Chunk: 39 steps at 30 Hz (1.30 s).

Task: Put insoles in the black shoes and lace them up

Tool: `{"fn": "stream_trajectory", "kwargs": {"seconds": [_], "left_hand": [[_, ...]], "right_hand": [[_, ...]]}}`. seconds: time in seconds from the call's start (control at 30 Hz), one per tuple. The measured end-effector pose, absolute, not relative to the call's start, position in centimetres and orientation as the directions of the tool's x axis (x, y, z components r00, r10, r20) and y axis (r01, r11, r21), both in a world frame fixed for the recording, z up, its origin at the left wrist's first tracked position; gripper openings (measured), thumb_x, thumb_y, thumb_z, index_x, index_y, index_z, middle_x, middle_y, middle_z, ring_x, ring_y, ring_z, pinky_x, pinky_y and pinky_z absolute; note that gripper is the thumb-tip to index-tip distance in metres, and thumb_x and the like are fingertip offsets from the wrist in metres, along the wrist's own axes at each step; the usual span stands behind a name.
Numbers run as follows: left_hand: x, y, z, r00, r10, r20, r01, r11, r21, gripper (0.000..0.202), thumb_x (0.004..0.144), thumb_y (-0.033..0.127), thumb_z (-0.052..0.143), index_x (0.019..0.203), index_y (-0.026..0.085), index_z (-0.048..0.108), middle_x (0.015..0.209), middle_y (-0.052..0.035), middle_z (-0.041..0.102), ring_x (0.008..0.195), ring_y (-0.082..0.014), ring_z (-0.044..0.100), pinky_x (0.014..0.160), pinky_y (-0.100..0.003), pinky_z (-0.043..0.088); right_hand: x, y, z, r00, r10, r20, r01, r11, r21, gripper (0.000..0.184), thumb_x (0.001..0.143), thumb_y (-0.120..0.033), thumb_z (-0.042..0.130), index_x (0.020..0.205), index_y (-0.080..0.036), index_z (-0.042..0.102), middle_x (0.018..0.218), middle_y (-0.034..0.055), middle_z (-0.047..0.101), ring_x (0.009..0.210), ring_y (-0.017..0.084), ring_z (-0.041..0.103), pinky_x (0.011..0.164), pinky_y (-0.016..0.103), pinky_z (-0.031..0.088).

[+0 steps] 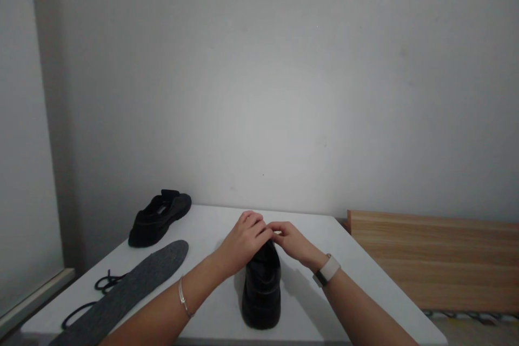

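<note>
While two bare hands meet nr. mid-view, a glossy black leather-look shoe (261, 298) stands upright beneath them on a smooth white tabletop (211, 223), heel toward the viewer & toe pointing away. Left hand (247, 237) is over the shoe's far upper part, back of hand up, fingers bent; its grip is narrow, but can't tell what, if anything, is btwn the fingertips, b/c the hand itself hides them. Right hand (292, 242) comes in from the other side w/ thumb & index close together, so that grip is narrow too, tips right by the left fingers; anything pinched there is too small/dark to make out. Left wrist has a thin silver-coloured bangle (182, 297); right wrist has a pale-strapped watch-like band (330, 268) w/ a dark part.

At left on the tabletop lies a long, flat, dark-grey felt-like insole (141, 284), w/ thin black cord-like laces (106, 283) looping out from its left edge. Farther back, nr. the far left corner, sits a second black shoe (156, 221), dark flap sticking up. Beyond the right edge: a brown wood-grain panel (433, 259). Bkgd: plain grey-white wall (284, 92).
</note>
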<state>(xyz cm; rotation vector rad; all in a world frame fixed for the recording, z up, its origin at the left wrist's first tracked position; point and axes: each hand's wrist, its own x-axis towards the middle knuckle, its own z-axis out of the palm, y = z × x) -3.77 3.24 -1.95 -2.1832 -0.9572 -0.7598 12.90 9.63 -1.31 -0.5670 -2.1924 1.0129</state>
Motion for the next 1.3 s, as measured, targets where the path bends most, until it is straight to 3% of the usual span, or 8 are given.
{"fn": "stream_trajectory", "kwargs": {"seconds": [0.1, 0.27, 0.43, 0.6, 0.77, 1.0, 1.17, 1.3], "left_hand": [[-3.8, 3.5, -2.6, 0.538, 0.356, 0.764, 0.804, -0.488, -0.339, 0.015, 0.089, 0.014, 0.048, 0.098, 0.014, 0.06, 0.086, -0.007, 0.062, 0.095, -0.0232, 0.049, 0.089, -0.041, 0.037], [-4.3, 2.8, -2.6, 0.367, 0.412, 0.834, 0.853, -0.507, -0.125, 0.01, 0.088, 0.017, 0.052, 0.084, 0.018, 0.061, 0.082, -0.0039, 0.063, 0.091, -0.0223, 0.049, 0.085, -0.041, 0.035], [-5.7, 1.2, -3.1, 0.368, 0.544, 0.754, 0.811, -0.584, 0.025, 0.013, 0.087, 0.014, 0.051, 0.088, 0.021, 0.062, 0.089, -0.0035, 0.066, 0.095, -0.021, 0.049, 0.087, -0.039, 0.034], [-5.5, 1.0, -3.5, 0.174, 0.683, 0.71, 0.671, -0.609, 0.422, 0.01, 0.087, 0.021, 0.051, 0.086, 0.02, 0.061, 0.093, -0.0051, 0.066, 0.095, -0.0204, 0.054, 0.086, -0.036, 0.039], [-3.2, 2.9, -2.5, 0.0, 0.852, 0.523, 0.319, -0.496, 0.808, 0.011, 0.083, 0.028, 0.056, 0.084, 0.017, 0.058, 0.074, -0.0024, 0.069, 0.075, -0.0174, 0.063, 0.072, -0.028, 0.044], [-2.6, 3.5, -1.4, 0.089, 0.88, 0.466, 0.367, -0.464, 0.806, 0.022, 0.077, 0.033, 0.061, 0.072, 0.015, 0.071, 0.072, -0.0042, 0.071, 0.071, -0.0184, 0.062, 0.068, -0.027, 0.044], [-2.8, 3.0, -1.3, 0.101, 0.887, 0.451, 0.445, -0.446, 0.777, 0.018, 0.074, 0.03, 0.065, 0.081, 0.016, 0.074, 0.078, -0.0031, 0.072, 0.075, -0.0191, 0.061, 0.07, -0.027, 0.042], [-2.9, 3.4, -1.8, 0.03, 0.872, 0.488, 0.439, -0.451, 0.777, 0.023, 0.076, 0.037, 0.063, 0.073, 0.016, 0.072, 0.074, -0.0033, 0.072, 0.074, -0.0197, 0.061, 0.07, -0.027, 0.042]], "right_hand": [[12.6, 9.4, -1.3, -0.657, 0.642, 0.395, 0.105, 0.597, -0.795, 0.026, 0.082, -0.038, 0.056, 0.079, -0.014, 0.067, 0.08, 0.005, 0.068, 0.078, 0.019, 0.059, 0.075, 0.031, 0.044], [12.9, 9.2, -1.1, -0.528, 0.674, 0.517, 0.141, 0.67, -0.729, 0.021, 0.083, -0.034, 0.058, 0.078, -0.015, 0.066, 0.079, 0.0046, 0.068, 0.077, 0.017, 0.059, 0.075, 0.03, 0.044], [15.0, 9.4, -1.8, -0.449, 0.692, 0.565, 0.296, 0.712, -0.637, 0.017, 0.082, -0.031, 0.06, 0.075, -0.017, 0.067, 0.077, 0.0039, 0.069, 0.075, 0.018, 0.059, 0.074, 0.031, 0.042], [16.0, 9.6, -3.1, -0.415, 0.741, 0.528, 0.311, 0.661, -0.683, 0.018, 0.082, -0.032, 0.06, 0.075, -0.017, 0.066, 0.078, 0.0043, 0.068, 0.076, 0.019, 0.06, 0.07, 0.031, 0.044], [15.2, 7.9, -1.8, -0.45, 0.609, 0.653, 0.255, 0.789, -0.56, 0.013, 0.085, -0.03, 0.059, 0.08, -0.019, 0.064, 0.081, 0.0029, 0.065, 0.08, 0.018, 0.057, 0.074, 0.031, 0.043], [14.3, 6.8, -0.3, -0.474, 0.493, 0.729, 0.234, 0.869, -0.435, 0.019, 0.088, -0.029, 0.056, 0.073, -0.02, 0.063, 0.076, 0.0033, 0.061, 0.08, 0.019, 0.054, 0.076, 0.032, 0.041], [13.4, 7.1, -0.7, -0.428, 0.55, 0.717, 0.196, 0.831, -0.52, 0.012, 0.082, -0.026, 0.062, 0.073, -0.02, 0.064, 0.076, 0.0023, 0.062, 0.08, 0.018, 0.054, 0.074, 0.031, 0.041], [13.4, 7.2, -1.3, -0.476, 0.625, 0.619, 0.121, 0.743, -0.658, 0.009, 0.081, -0.026, 0.063, 0.087, -0.02, 0.067, 0.087, 0.003, 0.067, 0.082, 0.017, 0.059, 0.073, 0.03, 0.044]]}}
